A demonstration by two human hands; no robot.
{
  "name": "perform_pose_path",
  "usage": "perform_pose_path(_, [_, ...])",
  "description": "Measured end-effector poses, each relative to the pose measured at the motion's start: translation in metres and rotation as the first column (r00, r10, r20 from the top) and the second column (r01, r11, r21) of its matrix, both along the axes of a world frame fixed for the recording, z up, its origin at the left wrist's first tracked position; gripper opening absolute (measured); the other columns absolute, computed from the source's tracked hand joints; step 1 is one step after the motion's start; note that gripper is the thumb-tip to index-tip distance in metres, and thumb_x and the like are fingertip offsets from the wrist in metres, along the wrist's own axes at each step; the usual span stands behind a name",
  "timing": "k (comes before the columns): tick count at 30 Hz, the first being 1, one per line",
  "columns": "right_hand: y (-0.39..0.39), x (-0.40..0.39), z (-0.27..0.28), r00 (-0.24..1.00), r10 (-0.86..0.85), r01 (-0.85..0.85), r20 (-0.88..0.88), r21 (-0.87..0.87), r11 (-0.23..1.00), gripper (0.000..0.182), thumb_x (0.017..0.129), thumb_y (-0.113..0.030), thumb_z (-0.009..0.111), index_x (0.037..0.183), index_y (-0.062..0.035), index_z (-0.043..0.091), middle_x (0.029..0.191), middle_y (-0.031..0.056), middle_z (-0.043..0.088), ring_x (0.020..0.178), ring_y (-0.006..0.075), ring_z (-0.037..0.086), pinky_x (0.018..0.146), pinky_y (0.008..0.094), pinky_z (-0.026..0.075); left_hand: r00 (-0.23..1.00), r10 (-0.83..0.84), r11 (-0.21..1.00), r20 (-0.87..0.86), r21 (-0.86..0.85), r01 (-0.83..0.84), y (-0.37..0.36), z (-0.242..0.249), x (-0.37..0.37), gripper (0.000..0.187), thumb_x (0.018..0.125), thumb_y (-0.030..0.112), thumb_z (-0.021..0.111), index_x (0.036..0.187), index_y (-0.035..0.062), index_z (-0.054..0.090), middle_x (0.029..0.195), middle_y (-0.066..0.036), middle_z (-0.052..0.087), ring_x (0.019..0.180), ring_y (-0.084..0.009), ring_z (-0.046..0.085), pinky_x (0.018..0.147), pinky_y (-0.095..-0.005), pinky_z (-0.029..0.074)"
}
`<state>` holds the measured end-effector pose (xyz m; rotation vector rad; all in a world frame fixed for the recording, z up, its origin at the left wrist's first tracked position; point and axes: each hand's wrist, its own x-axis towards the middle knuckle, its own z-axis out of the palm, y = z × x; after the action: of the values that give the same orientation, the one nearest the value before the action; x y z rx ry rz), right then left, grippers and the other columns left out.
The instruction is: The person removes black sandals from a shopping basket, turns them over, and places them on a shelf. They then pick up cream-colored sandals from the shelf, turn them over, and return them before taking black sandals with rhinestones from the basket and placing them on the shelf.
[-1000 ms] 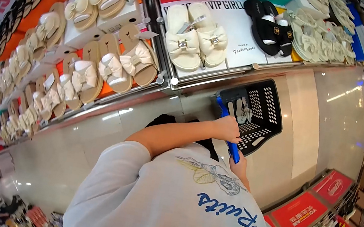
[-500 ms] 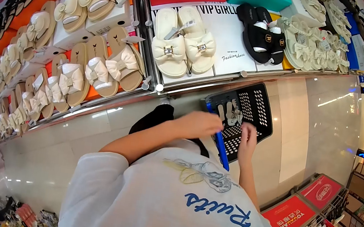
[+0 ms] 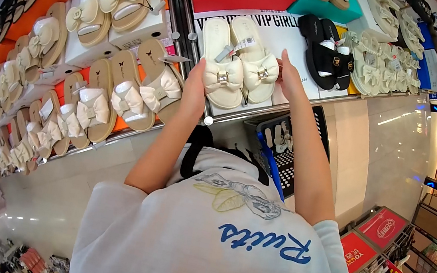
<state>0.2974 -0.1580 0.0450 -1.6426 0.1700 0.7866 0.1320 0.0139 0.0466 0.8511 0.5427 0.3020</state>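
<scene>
A pair of cream bow slippers (image 3: 220, 82) with square jewelled buckles and hanging tags lies on the white display ledge, between my two hands. My left hand (image 3: 195, 91) is upright at the outer edge of the left slipper, its fingertips right at the bow. On the opposite side, my right hand (image 3: 292, 80) reaches in with fingers stretched out and apart, close to the right slipper's bow. Below them on the floor stands a black shopping basket (image 3: 298, 150) with a blue handle (image 3: 273, 172); light-coloured slippers (image 3: 279, 137) are inside it.
Black slippers (image 3: 325, 53) sit right of the cream pair, followed by more cream sandals (image 3: 383, 66). Rows of beige bow slippers (image 3: 94, 104) fill the left rack. A metal shelf rail (image 3: 252, 110) runs along the front. Red signs (image 3: 380, 228) top another rack at lower right.
Both hands have left the area above the basket and moved up and forward to either side of the cream slippers. The view has shifted slightly; the basket stays on the floor.
</scene>
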Motion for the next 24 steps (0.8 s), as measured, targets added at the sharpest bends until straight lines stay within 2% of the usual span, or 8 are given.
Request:
perform_pose_path(2, [0.008, 0.008, 0.014, 0.994, 0.093, -0.094, -0.054, -0.019, 0.995, 0.067, 0.088, -0.056, 0.038, 0.115, 0.0031, 0.052, 0.112, 0.0115, 0.057, 0.104, 0.0180, 0.052, 0.092, 0.0302, 0.037, 0.998, 0.046, 0.951, 0.036, -0.309, -0.033, 0.002, 0.007, 0.007, 0.041, 0.092, 0.030, 0.044, 0.118, -0.0014, 0.045, 0.114, -0.010, 0.054, 0.103, -0.0176, 0.053, 0.090, -0.0296, 0.040])
perform_pose_path(9, [0.017, 0.013, 0.006, 0.942, 0.333, -0.330, -0.048, 0.048, 0.943, 0.068, 0.083, -0.054, 0.050, 0.106, 0.0104, 0.056, 0.105, 0.0168, 0.060, 0.095, 0.0193, 0.057, 0.086, 0.0291, 0.042, 0.992, -0.027, 0.940, -0.121, -0.341, -0.017, -0.002, 0.030, -0.005, 0.036, 0.087, 0.027, 0.049, 0.112, 0.0010, 0.050, 0.110, -0.010, 0.056, 0.103, -0.0197, 0.053, 0.092, -0.0326, 0.039])
perform_pose_path(11, [0.013, 0.006, 0.013, 0.941, 0.332, -0.330, -0.058, 0.042, 0.943, 0.067, 0.082, -0.051, 0.054, 0.104, 0.0126, 0.055, 0.103, 0.0187, 0.060, 0.094, 0.0198, 0.058, 0.083, 0.0293, 0.044, 0.988, -0.099, 0.917, -0.121, -0.396, 0.043, -0.002, 0.002, -0.009, 0.030, 0.086, 0.025, 0.047, 0.106, 0.0032, 0.052, 0.106, -0.009, 0.058, 0.100, -0.0198, 0.054, 0.090, -0.0339, 0.040])
perform_pose_path(14, [0.006, -0.010, 0.022, 0.924, 0.352, -0.330, -0.146, 0.157, 0.931, 0.054, 0.082, -0.037, 0.059, 0.108, 0.0100, 0.053, 0.102, 0.0169, 0.060, 0.091, 0.0180, 0.060, 0.081, 0.0282, 0.046, 0.974, -0.114, 0.929, -0.195, -0.369, 0.035, -0.003, -0.021, -0.025, 0.031, 0.086, 0.026, 0.047, 0.107, 0.0036, 0.052, 0.104, -0.008, 0.059, 0.097, -0.0198, 0.056, 0.088, -0.0342, 0.042])
perform_pose_path(17, [0.002, -0.036, 0.039, 0.975, 0.192, -0.192, -0.112, 0.011, 0.981, 0.053, 0.082, -0.034, 0.059, 0.113, 0.0081, 0.048, 0.106, 0.0160, 0.058, 0.094, 0.0173, 0.058, 0.081, 0.0283, 0.047, 0.961, -0.213, 0.927, -0.178, -0.347, 0.141, 0.002, -0.010, -0.045, 0.034, 0.086, 0.029, 0.048, 0.110, 0.0042, 0.052, 0.107, -0.008, 0.058, 0.099, -0.0192, 0.056, 0.088, -0.0339, 0.042])
perform_pose_path(20, [-0.012, -0.055, 0.038, 0.973, 0.192, -0.179, -0.130, 0.100, 0.979, 0.051, 0.082, -0.029, 0.059, 0.117, 0.0054, 0.044, 0.111, 0.0150, 0.055, 0.097, 0.0176, 0.057, 0.081, 0.0291, 0.047, 0.939, -0.243, 0.948, -0.245, -0.267, 0.176, 0.005, 0.026, -0.060, 0.040, 0.090, 0.034, 0.042, 0.116, 0.0040, 0.048, 0.113, -0.008, 0.056, 0.104, -0.0189, 0.054, 0.091, -0.0338, 0.041])
perform_pose_path(22, [-0.018, -0.071, 0.049, 0.947, 0.228, -0.140, -0.225, 0.348, 0.927, 0.048, 0.080, -0.023, 0.059, 0.116, 0.0065, 0.045, 0.109, 0.0151, 0.056, 0.096, 0.0194, 0.058, 0.081, 0.0331, 0.048, 0.964, -0.257, 0.937, -0.070, -0.263, 0.231, 0.010, 0.049, -0.064, 0.036, 0.091, 0.034, 0.044, 0.111, 0.0044, 0.047, 0.117, -0.010, 0.053, 0.106, -0.0185, 0.053, 0.089, -0.0322, 0.042])
perform_pose_path(24, [-0.020, -0.091, 0.066, 0.944, 0.216, -0.111, -0.248, 0.378, 0.919, 0.047, 0.081, -0.021, 0.058, 0.118, 0.0058, 0.044, 0.110, 0.0159, 0.055, 0.098, 0.0200, 0.057, 0.082, 0.0327, 0.048, 0.956, -0.290, 0.941, -0.056, -0.201, 0.273, 0.019, 0.063, -0.068, 0.041, 0.093, 0.039, 0.038, 0.112, 0.0037, 0.046, 0.123, -0.013, 0.050, 0.106, -0.0181, 0.054, 0.087, -0.0314, 0.043])
